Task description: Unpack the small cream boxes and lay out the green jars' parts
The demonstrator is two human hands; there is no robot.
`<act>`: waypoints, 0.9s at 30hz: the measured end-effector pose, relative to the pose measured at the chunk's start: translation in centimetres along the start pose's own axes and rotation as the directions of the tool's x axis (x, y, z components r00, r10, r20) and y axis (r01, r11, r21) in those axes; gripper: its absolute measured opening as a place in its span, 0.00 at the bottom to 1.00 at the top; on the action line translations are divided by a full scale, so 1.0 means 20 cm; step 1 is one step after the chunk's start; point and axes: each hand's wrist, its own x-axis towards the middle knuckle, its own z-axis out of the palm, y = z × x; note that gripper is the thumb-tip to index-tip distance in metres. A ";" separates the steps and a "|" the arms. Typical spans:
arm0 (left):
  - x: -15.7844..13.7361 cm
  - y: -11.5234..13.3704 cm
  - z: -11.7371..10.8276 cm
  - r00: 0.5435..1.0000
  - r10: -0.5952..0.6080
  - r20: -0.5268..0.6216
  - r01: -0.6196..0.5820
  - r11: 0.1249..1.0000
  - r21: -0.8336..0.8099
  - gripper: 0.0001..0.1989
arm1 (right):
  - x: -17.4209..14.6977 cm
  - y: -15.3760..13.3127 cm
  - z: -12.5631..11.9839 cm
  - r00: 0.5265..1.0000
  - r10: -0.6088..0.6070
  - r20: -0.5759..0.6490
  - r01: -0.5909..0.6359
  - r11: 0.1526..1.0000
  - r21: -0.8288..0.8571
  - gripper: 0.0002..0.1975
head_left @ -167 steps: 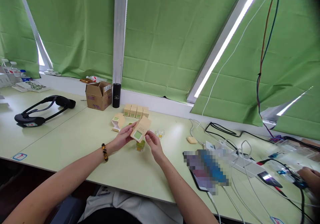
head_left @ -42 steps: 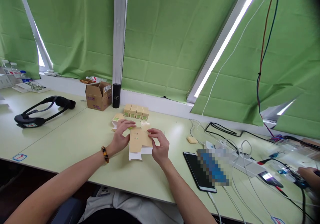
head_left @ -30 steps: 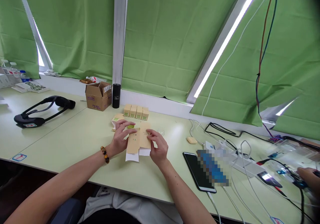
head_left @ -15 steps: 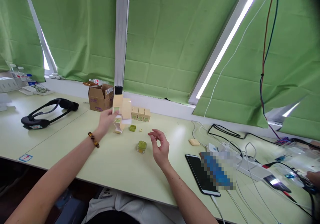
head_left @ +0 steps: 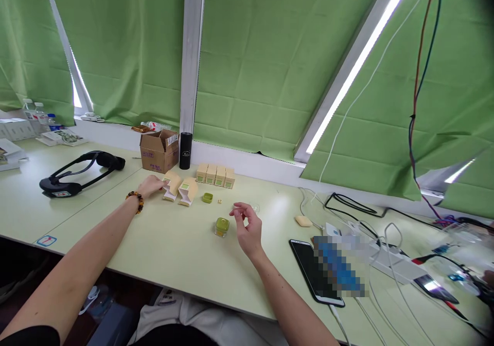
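My left hand (head_left: 151,185) reaches to the back left and pinches the edge of an opened tan carton (head_left: 172,185), which stands on the table. A second opened carton (head_left: 188,192) is just right of it. My right hand (head_left: 248,229) hovers over the table, fingers loosely curled and apart, with nothing visible in it. Left of that hand stands a small glass jar with a green lid (head_left: 222,226). Beyond it lie a green square cap (head_left: 207,198) and a tiny yellowish piece (head_left: 219,201). A clear piece (head_left: 255,209) shows partly behind my right fingers.
Several closed tan cartons (head_left: 215,175) stand in a row near the wall. Behind are a black tumbler (head_left: 186,151) and a cardboard box (head_left: 159,151). A black headset (head_left: 83,174) lies left. On the right are a phone (head_left: 314,272), cables and a power strip (head_left: 397,263).
My left hand has carried the opened carton down and left, onto the table beside the other opened one. My right hand has hardly moved. The view has shifted slightly.
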 end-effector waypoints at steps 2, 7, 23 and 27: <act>0.01 0.00 0.04 0.999 -0.029 0.029 0.027 0.997 0.075 0.21 | 0.00 0.00 0.00 1.000 0.001 0.007 -0.001 1.000 -0.015 0.12; 0.01 0.01 0.10 0.995 -0.065 0.082 0.046 0.976 0.213 0.23 | 0.00 0.00 0.00 1.000 -0.003 0.030 0.004 0.998 -0.055 0.11; -0.17 0.31 0.02 0.828 0.345 -0.442 -0.320 0.938 0.132 0.14 | 0.01 0.01 -0.01 0.994 0.068 -0.087 -0.070 0.997 -0.014 0.13; -0.36 0.49 0.13 0.755 0.577 -0.313 -0.590 0.805 0.059 0.11 | 0.02 0.07 -0.01 0.988 0.138 -0.074 -0.140 0.990 -0.019 0.12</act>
